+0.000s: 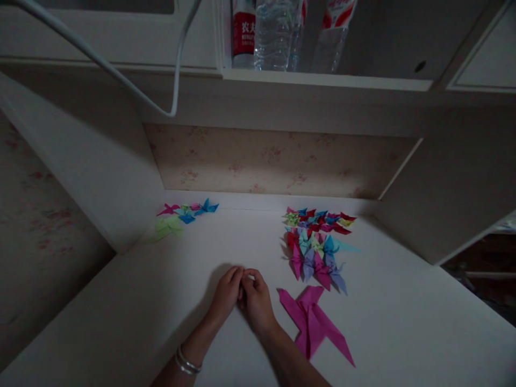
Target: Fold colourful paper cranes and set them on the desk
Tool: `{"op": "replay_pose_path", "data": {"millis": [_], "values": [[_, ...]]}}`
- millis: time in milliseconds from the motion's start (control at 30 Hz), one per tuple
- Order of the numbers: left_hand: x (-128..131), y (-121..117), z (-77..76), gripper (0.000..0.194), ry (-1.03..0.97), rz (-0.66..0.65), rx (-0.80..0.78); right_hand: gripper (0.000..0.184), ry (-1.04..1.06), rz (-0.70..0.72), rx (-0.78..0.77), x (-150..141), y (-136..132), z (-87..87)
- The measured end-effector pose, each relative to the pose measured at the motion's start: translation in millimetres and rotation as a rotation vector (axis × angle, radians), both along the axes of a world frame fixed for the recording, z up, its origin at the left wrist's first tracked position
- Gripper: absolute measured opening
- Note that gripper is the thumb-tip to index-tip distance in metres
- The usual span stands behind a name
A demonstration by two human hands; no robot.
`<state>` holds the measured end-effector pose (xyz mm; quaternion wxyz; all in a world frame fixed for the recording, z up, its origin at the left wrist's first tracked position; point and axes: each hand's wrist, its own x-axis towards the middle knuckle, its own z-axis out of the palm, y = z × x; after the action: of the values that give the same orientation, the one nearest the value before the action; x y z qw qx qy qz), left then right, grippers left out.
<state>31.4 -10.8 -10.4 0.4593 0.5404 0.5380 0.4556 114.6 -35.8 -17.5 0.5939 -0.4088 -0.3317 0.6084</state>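
My left hand [228,287] and my right hand [256,293] meet over the white desk, fingers curled in and touching each other. Nothing shows between them, though the inner fingers are partly hidden. Just right of my right hand lies a large magenta folded-paper bird [309,318], with long pointed arms. Beyond it sits a group of small origami cranes [318,263] in purple, pink, teal and red. Another row of small cranes [318,219] stands behind that. At the back left is a smaller cluster with a blue crane [207,207] and a pale green one [168,227].
The white desk [169,301] runs back to a flowered wall panel [258,161] between side panels. A shelf above holds plastic water bottles [274,37]. A white cable or lamp arm [121,75] hangs at the upper left.
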Motion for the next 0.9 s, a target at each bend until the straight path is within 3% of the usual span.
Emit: {"op": "replay_pose_path", "data": {"millis": [267,567,900], "values": [[-0.2,1.7,-4.8,0.036,-0.007,-0.007,-0.037,0.024,-0.007,0.002,0.011,0.3,-0.3,-1.9],[1.1,0.4,-2.6,0.037,-0.028,-0.004,-0.077,0.026,0.01,0.003,0.003,0.8,-2.3,8.3],[0.3,1.8,-2.2,0.035,-0.01,-0.012,-0.022,0.023,0.006,0.0,0.001,0.6,-0.5,2.3]]}}
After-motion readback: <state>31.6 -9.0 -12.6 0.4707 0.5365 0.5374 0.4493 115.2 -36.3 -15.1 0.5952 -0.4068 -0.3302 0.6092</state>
